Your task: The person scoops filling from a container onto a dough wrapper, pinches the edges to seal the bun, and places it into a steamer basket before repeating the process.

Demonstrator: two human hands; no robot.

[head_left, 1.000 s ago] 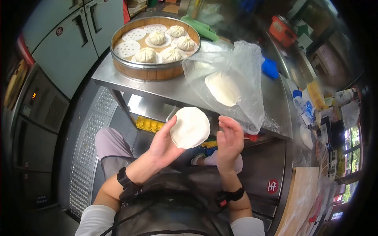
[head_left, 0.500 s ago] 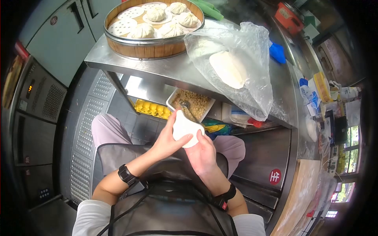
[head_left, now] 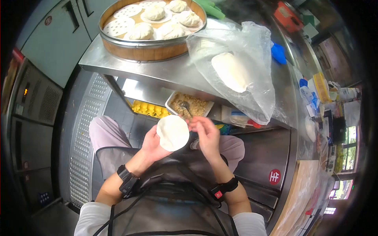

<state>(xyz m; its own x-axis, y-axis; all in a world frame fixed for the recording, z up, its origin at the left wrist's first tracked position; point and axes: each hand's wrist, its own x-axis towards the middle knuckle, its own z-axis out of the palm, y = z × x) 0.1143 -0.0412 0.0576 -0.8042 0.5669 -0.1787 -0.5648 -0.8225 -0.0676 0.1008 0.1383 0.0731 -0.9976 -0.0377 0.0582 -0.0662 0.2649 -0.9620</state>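
One thin dough disc [head_left: 174,133] tops the left hand [head_left: 152,144].

Black wristwatch [head_left: 123,173], red-marked black wristband [head_left: 228,186] behind the fingers [head_left: 204,125], white sleeves [head_left: 92,217] farther back, sheer dark apron [head_left: 169,214], lilac trousers [head_left: 108,131]

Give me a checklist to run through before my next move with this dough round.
1. Dough round supported: ok, it rests on the left hand.
2. Top of the dough round bare: ok, nothing shows on it.
3. Tray stocked: ok, a crumbly mixture lies in it.
4. Right hand gripping the spoon: cannot tell; the fingers are at its handle, but the contact is unclear.
5. Room in the steamer: ok, three bare paper liners show beside five buns.
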